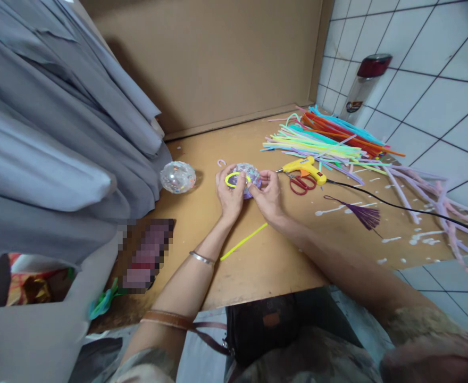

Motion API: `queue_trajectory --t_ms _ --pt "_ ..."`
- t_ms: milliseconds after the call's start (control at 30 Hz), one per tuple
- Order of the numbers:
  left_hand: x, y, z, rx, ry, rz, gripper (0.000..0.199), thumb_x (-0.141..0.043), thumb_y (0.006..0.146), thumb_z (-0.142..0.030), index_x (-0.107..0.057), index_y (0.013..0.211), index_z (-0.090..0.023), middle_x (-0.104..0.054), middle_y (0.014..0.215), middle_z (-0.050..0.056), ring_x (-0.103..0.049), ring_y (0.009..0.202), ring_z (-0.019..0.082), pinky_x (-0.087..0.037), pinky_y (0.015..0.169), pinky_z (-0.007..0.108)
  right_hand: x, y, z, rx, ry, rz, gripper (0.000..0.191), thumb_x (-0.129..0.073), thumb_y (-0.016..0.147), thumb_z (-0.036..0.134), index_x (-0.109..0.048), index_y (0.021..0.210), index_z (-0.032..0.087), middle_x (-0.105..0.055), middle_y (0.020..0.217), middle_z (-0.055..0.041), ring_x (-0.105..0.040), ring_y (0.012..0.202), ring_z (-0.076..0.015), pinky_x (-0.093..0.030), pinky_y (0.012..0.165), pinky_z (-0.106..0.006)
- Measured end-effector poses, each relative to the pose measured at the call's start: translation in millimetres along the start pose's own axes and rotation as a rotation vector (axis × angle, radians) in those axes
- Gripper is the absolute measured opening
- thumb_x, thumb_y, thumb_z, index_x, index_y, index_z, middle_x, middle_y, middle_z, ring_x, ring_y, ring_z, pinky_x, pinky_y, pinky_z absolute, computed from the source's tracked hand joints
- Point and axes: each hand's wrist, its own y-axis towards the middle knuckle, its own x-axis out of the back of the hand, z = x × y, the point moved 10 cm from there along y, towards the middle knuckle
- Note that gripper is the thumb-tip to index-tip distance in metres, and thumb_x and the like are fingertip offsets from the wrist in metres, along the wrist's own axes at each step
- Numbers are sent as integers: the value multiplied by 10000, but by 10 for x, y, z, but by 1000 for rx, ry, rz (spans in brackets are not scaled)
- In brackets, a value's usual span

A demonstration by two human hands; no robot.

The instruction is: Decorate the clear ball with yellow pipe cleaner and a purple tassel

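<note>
Patterned sleeve (421,322) nearest — speckled, purple-edged ball (251,171).

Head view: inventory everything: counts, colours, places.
Table: one, tan, centre
Held ball: one, clear-purplish, above table
Ring: one, yellow, at held ball
Second ball: one, clear, table's left
Curl: one, pink, between balls
Strip: one, yellow, table's near side
Glue gun: one, yellow, right of centre
Scissors: one, red, beside glue gun
Fuzzy sticks: many, multicoloured, far right
Tassel: one, purple, table's right
Jar: one, red-lidded, upper right
Cloth: count unclear, grey, left
Bag: one, black, bottom centre
Bracelet: one, silver, lower centre
Left hand: one, bare, at held ball
Right hand: one, bare, at held ball
</note>
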Motion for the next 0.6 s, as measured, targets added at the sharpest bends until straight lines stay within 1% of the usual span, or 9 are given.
queue_trajectory --t_ms 167,300,467,600 --pt "-12 4 16 -1 7 2 395 -682 918 -528 -689 1157 -213 -705 1194 111 -675 1181 247 -519 1090 402 19 -3 10 -1 16 -17 455 -756 707 285 -460 1052 259 -549 1179 -79 -578 1090 -223 -537 1036 -440" --pt "-6 10 33 0 4 -4 377 -695 915 -507 -689 1160 -221 -708 1196 114 -674 1196 256 -518 1100 416 21 -10 60 36 -23 -10 426 -731 733 312 -467 1063 261 -557 1175 -82 -583 1090 -229 -542 1008 -428" --pt "-20 11 48 14 -11 13 375 -703 914 -491 -689 1168 -215 -701 1214 120 -663 1229 265 -505 1122 429 64 -45 187 124 -104 -19 385 -712 749 306 -492 1061 257 -584 1135 -87 -588 1074 -246 -528 1004 -440" --pt "-16 10 57 21 -28 1 383 -705 908 -490 -684 1171 -212 -699 1223 123 -669 1212 260 -510 1113 420 80 -83 305 204 -177 -15 348 -699 750 239 -514 1042 276 -610 1117 -67 -582 1080 -260 -509 1023 -464"
